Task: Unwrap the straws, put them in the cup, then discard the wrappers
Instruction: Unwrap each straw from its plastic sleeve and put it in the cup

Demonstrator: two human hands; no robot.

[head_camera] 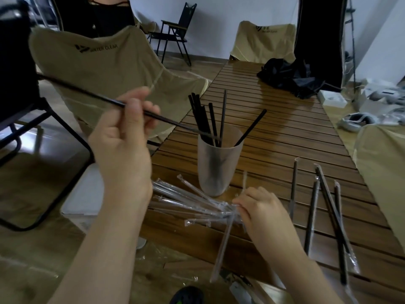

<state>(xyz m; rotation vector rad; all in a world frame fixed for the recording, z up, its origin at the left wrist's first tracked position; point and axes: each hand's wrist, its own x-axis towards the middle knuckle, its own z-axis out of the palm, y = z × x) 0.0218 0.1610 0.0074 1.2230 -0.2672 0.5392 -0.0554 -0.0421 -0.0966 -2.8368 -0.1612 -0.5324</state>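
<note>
Slim black straw, frosted tapered cup

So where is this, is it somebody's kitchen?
Probably not a kitchen. It looks like an indoor room set up with camping gear: a slatted wooden roll-up table, beige fabric folding chairs around it, and a black folding chair by the plain white wall.

Left hand pinches black straw (tip at cup); right hand grips wrappers.
</note>
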